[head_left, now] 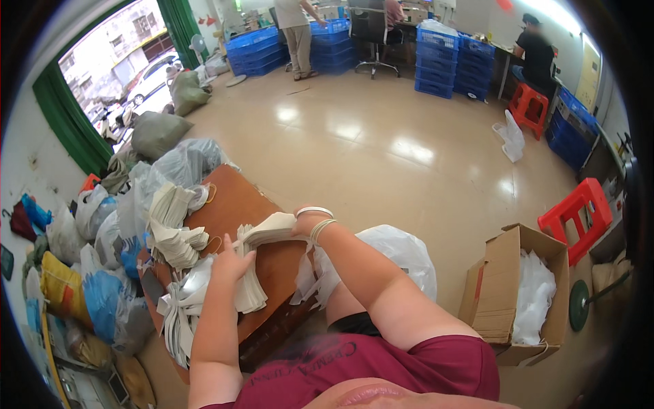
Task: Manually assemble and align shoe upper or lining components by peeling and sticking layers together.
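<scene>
My right hand (pixel 308 222) is closed around the far right end of a bundle of off-white strips (pixel 267 230), thin layers of paper or cloth. The bundle bends and fans down toward me across a brown tabletop (pixel 228 198). Against its left side is my left hand (pixel 234 264), with index finger and thumb stretched apart; its other fingers are partly hidden. More off-white stacks (pixel 176 228) lie to the left, beside yellowish rubber bands (pixel 211 194). Nearer me, another fanned pile (pixel 178 334) hangs over the table's left edge. Tan bands (pixel 320 229) circle my right wrist.
Filled plastic bags (pixel 102 225) and sacks crowd the left side. A white plastic bag (pixel 402 252) bulges right of the table. Further right stand an open carton (pixel 494 293) and a red stool (pixel 579 217). Blue crates (pixel 436 61) and several people are at the back.
</scene>
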`<action>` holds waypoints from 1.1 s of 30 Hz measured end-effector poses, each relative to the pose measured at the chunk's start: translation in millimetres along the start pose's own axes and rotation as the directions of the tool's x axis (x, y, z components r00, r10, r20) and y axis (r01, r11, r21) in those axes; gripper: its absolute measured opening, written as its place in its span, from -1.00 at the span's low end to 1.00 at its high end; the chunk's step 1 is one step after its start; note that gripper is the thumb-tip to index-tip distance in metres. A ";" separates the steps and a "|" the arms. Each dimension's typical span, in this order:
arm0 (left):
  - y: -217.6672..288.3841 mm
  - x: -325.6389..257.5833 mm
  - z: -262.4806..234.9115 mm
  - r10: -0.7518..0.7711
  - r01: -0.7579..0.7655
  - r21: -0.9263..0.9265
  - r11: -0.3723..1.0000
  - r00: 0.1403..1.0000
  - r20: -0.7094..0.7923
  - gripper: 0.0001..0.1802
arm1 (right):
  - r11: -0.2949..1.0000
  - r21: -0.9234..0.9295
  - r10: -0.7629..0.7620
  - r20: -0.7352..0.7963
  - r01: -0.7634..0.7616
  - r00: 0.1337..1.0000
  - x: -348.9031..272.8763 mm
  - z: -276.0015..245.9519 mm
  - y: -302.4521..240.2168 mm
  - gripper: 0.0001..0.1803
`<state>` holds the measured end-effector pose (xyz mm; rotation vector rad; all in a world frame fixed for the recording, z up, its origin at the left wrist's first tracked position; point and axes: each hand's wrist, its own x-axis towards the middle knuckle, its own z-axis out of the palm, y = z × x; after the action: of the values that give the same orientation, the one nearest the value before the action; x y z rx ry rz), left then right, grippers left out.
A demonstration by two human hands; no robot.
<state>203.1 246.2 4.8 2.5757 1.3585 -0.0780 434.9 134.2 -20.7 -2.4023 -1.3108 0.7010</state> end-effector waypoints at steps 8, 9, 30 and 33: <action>4.7 -0.5 -4.3 0.186 -0.150 0.154 0.977 0.949 -0.256 -0.16 | 1.000 -0.011 -0.005 0.006 0.005 1.000 3.1 -2.0 -5.2 -0.49; 6.6 2.7 6.9 0.216 -0.173 0.180 0.968 0.943 -0.254 -0.21 | 0.999 -0.031 -0.008 0.022 0.008 1.000 2.6 -3.0 -8.2 -0.49; 25.5 5.3 38.4 0.180 -0.153 0.308 0.939 0.982 -0.060 -0.16 | 0.999 0.031 0.039 -0.048 -0.037 0.998 -22.3 -13.3 -3.4 -0.40; 21.7 1.7 30.1 0.168 -0.152 0.260 0.954 0.985 -0.041 -0.12 | 0.999 0.009 -0.038 -0.146 0.040 0.989 -36.6 -3.1 0.8 -0.41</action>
<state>223.7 229.0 -20.9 2.9169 1.2254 -0.1572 420.3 102.7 -8.7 -2.3625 -1.2859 0.5107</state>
